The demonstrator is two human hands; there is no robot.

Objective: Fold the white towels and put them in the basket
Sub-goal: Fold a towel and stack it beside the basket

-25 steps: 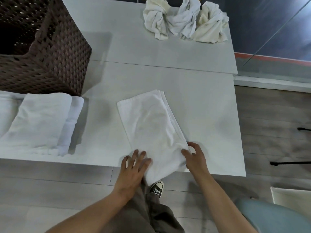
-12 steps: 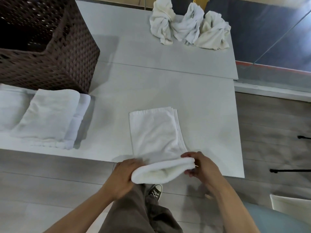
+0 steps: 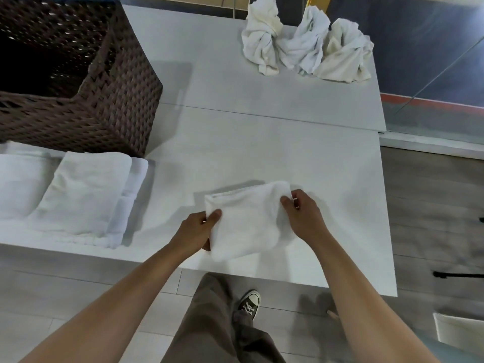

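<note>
A white towel (image 3: pixel 248 221) lies folded in half on the white table (image 3: pixel 262 148), near its front edge. My left hand (image 3: pixel 195 229) pinches the towel's left edge, thumb on top. My right hand (image 3: pixel 303 216) grips its far right corner. The dark brown wicker basket (image 3: pixel 86 95) stands at the table's back left; its inside is dark. Folded white towels (image 3: pixel 83 195) lie in front of the basket at the left. Three crumpled white towels (image 3: pixel 303 43) sit bunched at the far end of the table.
The table's right edge drops to a wooden floor (image 3: pixel 432 205). A glass wall with a red strip (image 3: pixel 432 103) runs behind on the right. My leg and shoe (image 3: pixel 248 302) are under the table's front edge. A pale chair (image 3: pixel 458 334) is at the lower right.
Both hands lifted the towel's near end and carried it away from me onto the far end, halving its length. The hands now hold the towel at its left edge and far right corner.
</note>
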